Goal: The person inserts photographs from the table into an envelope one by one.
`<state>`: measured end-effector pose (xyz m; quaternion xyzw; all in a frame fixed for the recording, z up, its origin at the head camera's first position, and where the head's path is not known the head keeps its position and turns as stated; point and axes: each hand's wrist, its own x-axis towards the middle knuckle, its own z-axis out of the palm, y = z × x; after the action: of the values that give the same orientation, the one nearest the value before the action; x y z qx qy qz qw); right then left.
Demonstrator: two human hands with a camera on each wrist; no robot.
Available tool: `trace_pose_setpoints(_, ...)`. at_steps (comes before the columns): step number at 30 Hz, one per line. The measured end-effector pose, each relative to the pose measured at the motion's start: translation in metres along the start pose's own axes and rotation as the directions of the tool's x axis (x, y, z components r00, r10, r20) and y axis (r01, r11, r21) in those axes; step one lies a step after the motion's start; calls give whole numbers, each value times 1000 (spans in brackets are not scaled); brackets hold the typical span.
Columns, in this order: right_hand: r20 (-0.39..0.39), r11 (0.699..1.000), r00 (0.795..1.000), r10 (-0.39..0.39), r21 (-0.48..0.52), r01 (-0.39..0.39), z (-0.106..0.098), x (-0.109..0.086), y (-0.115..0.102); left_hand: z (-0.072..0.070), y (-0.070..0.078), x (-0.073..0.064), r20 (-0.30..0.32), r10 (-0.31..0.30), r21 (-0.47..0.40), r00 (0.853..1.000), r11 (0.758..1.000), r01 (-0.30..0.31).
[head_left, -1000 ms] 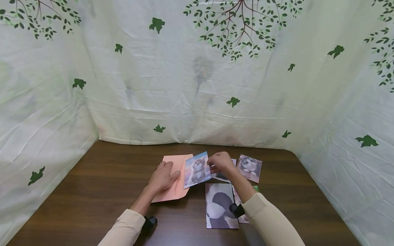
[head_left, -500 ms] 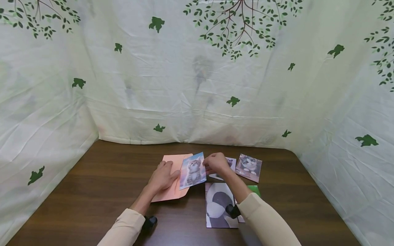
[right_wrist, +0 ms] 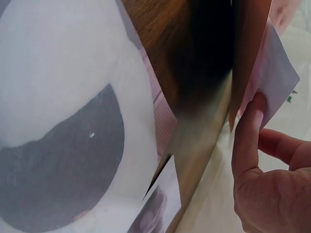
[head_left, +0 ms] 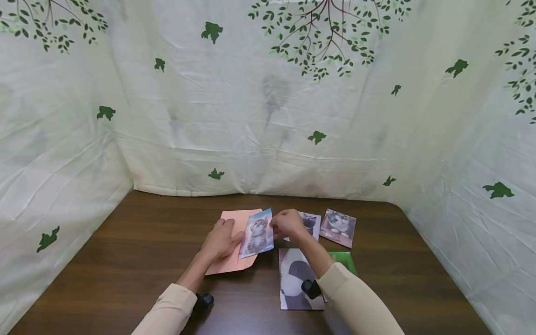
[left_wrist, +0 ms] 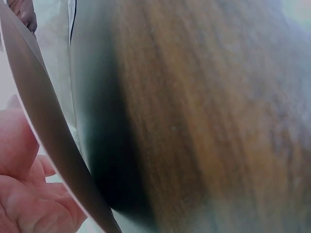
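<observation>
My left hand (head_left: 222, 239) grips a pink envelope (head_left: 234, 265), its thumb lying on the top face. From the left wrist view the envelope (left_wrist: 48, 107) appears edge-on beside the hand (left_wrist: 29, 194), tilted over the table. The right hand (head_left: 289, 223) pinches a kitten picture card (head_left: 257, 232) by its right edge. That card overlaps the envelope's right part, its blue-and-pink face up. Seen from the right wrist, thumb and fingers of the hand (right_wrist: 272, 179) meet at the card's pale back (right_wrist: 279, 73), close against the envelope (right_wrist: 250, 53).
On the brown table (head_left: 125, 260), a large grey-and-white picture (head_left: 295, 288) lies near the right forearm, with a green-edged card (head_left: 343, 260) partly hidden beside it. Two cat cards lie behind: one dark-faced (head_left: 311, 223), one grey-and-white (head_left: 338, 228). A leaf-print curtain (head_left: 268, 139) surrounds the table.
The right hand has moved left with the kitten card, which now covers more of the envelope. More of the dark-faced cat card and green edge shows. The left hand has stayed put.
</observation>
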<state>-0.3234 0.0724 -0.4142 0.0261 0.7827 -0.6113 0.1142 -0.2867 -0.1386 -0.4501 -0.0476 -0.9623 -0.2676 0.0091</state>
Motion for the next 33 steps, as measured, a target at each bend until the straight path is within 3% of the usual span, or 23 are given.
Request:
trace_pose_setpoints(12, -9, 1000, 1000, -13, -11, 13, 15, 1, -1, -2, 0, 0, 14, 14, 9, 1000, 1000, -14)
trace_pose_setpoints(20, -13, 999, 1000, 0, -51, -1, 21, 1, 0, -2, 1, 0, 16, -12, -1, 1000, 1000, 12)
trace_pose_setpoints(33, 28, 999, 999, 47, 18, -48, 37, 3, 2, -2, 0, 1, 12, -1, -3, 1000, 1000, 1)
